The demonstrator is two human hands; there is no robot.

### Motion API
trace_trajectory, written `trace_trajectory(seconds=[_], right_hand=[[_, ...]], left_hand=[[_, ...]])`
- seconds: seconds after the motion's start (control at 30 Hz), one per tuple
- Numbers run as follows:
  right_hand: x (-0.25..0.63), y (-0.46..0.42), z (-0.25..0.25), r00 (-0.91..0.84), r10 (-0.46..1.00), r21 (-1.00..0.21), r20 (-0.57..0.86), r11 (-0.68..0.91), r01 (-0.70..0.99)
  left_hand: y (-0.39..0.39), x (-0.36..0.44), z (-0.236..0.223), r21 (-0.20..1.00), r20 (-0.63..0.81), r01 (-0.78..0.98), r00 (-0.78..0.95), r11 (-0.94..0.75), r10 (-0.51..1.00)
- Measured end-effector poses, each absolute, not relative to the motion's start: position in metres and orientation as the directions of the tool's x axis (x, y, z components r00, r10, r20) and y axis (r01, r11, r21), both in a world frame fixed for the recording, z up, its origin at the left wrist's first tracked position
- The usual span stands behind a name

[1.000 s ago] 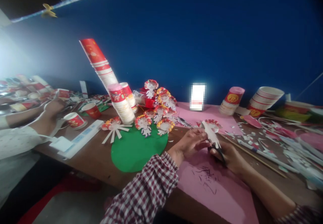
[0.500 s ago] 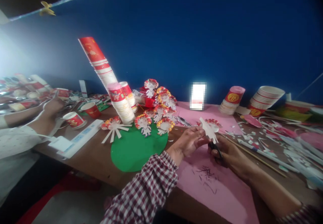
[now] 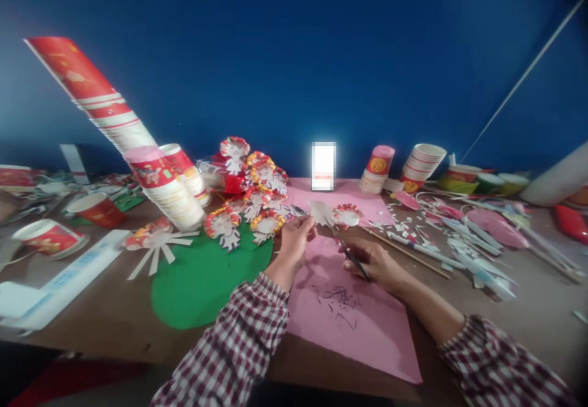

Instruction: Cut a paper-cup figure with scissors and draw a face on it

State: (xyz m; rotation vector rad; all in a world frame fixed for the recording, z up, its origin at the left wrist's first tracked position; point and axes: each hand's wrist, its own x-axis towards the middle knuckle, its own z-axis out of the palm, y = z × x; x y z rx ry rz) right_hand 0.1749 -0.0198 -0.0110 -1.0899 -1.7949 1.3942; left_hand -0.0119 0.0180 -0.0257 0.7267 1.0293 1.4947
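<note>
My left hand (image 3: 296, 242) pinches a pale paper cutout (image 3: 319, 212) by its near edge. My right hand (image 3: 376, 265) is closed round dark-handled scissors (image 3: 357, 264), whose blades point at the cutout's lower edge. Below both hands lies a pink paper sheet (image 3: 367, 346) with thin dark clippings (image 3: 339, 303) scattered over it. Just past the scissors is a paper piece with a red frilled rim (image 3: 348, 215). Several paper dolls (image 3: 223, 228) with red and yellow frilled heads are heaped left of my left hand.
A green paper disc (image 3: 206, 291) lies left of the pink sheet. Stacked paper cups (image 3: 184, 208) and a long leaning cup stack (image 3: 105, 107) stand behind it. Rightward are a thin stick (image 3: 413, 251), paper scraps (image 3: 487, 272) and more cups (image 3: 422, 159). A blue wall (image 3: 294, 58) rises behind.
The view has swung right, so the table things sit further left and the co-worker is mostly out of frame. The cutout has turned in my left hand; the scissors have shifted with it.
</note>
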Motion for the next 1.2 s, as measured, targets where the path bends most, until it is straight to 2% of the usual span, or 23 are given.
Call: trace_trajectory(seconds=[0.13, 0.43, 0.73, 0.93, 1.2], right_hand=[[0.175, -0.021, -0.005, -0.49, 0.867, -0.927, -0.091, 0.106, 0.36], [0.176, -0.02, -0.006, -0.525, 0.845, -0.921, -0.097, 0.124, 0.37], [0.175, -0.022, -0.003, -0.545, 0.829, -0.939, -0.127, 0.076, 0.336], [0.176, -0.02, -0.007, -0.544, 0.83, -0.952, -0.12, 0.06, 0.301], [0.18, -0.017, -0.018, -0.547, 0.833, -0.976, -0.08, 0.047, 0.215]], left_hand=[[0.018, -0.01, -0.023, 0.907, -0.08, -0.421, -0.232, -0.026, 0.969], [0.013, -0.009, -0.01, 0.866, -0.141, -0.498, -0.32, -0.039, 0.937], [0.012, -0.006, -0.008, 0.863, -0.116, -0.501, -0.336, -0.073, 0.935], [0.008, -0.004, -0.015, 0.881, -0.046, -0.467, -0.256, -0.082, 0.966], [0.002, 0.005, -0.019, 0.893, -0.124, -0.447, -0.12, 0.058, 0.985]])
